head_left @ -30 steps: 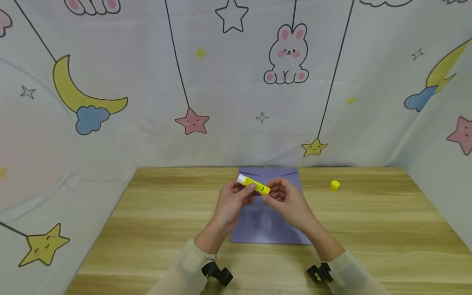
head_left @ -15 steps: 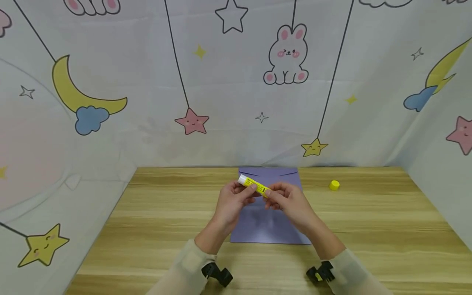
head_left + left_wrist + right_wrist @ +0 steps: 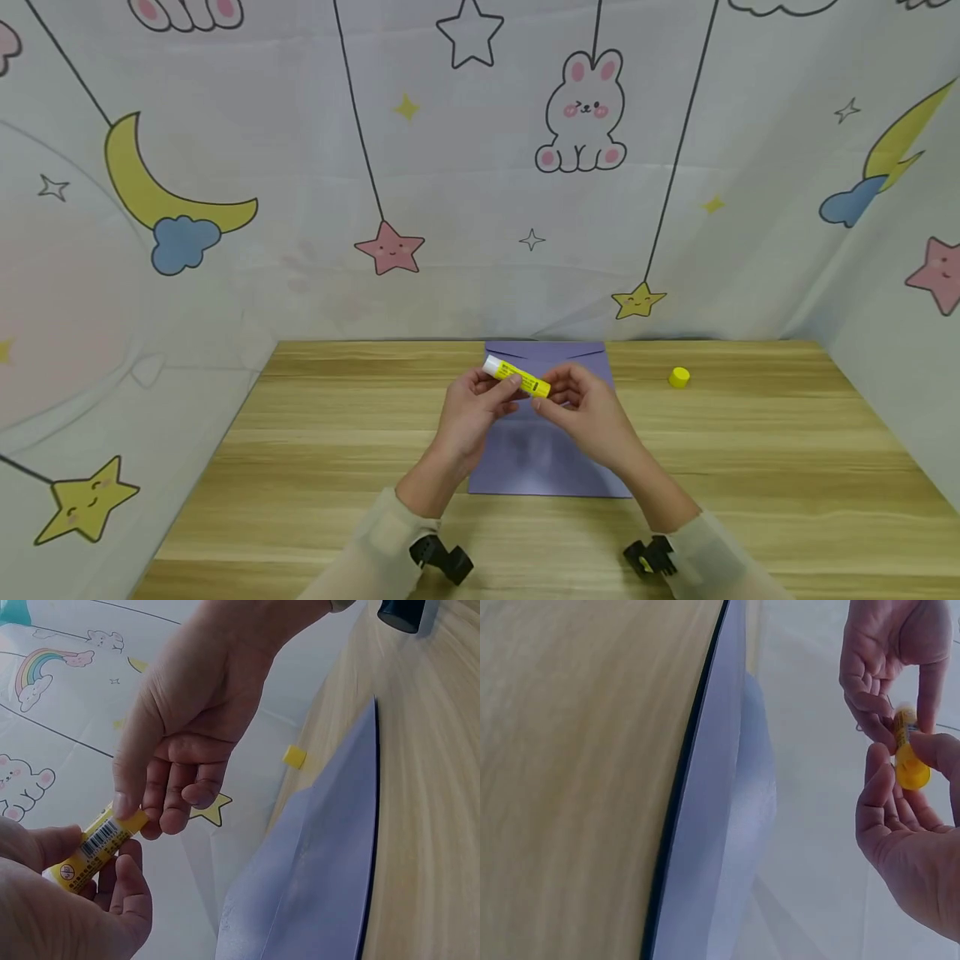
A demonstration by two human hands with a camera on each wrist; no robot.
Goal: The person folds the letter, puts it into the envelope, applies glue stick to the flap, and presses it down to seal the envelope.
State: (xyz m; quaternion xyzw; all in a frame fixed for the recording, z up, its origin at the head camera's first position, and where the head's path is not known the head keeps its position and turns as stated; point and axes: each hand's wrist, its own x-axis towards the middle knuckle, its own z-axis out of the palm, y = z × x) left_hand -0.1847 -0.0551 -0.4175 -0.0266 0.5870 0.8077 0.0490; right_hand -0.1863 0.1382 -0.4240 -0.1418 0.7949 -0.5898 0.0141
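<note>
A yellow glue stick (image 3: 527, 380) with a white end is held slanted above the table. My left hand (image 3: 467, 418) grips its body between thumb and fingers, the white end pointing up and left. My right hand (image 3: 592, 417) has thumb and fingers at the yellow bottom end, and the left wrist view shows the right thumb (image 3: 124, 804) against it. Below both hands a purple envelope (image 3: 551, 467) lies on the table, its flap at the far side. The stick's yellow cap (image 3: 679, 377) stands apart to the right.
The wood-grain table (image 3: 330, 450) runs back to a hanging white cloth (image 3: 465, 167) printed with stars, moons and a rabbit. Cloth also closes off the left and right sides. A black wrist camera (image 3: 442, 558) is strapped to each sleeve.
The right fingers close forward over the stick's bottom end half a second ago, then draw back to its tip now. The left hand, envelope and cap stay put.
</note>
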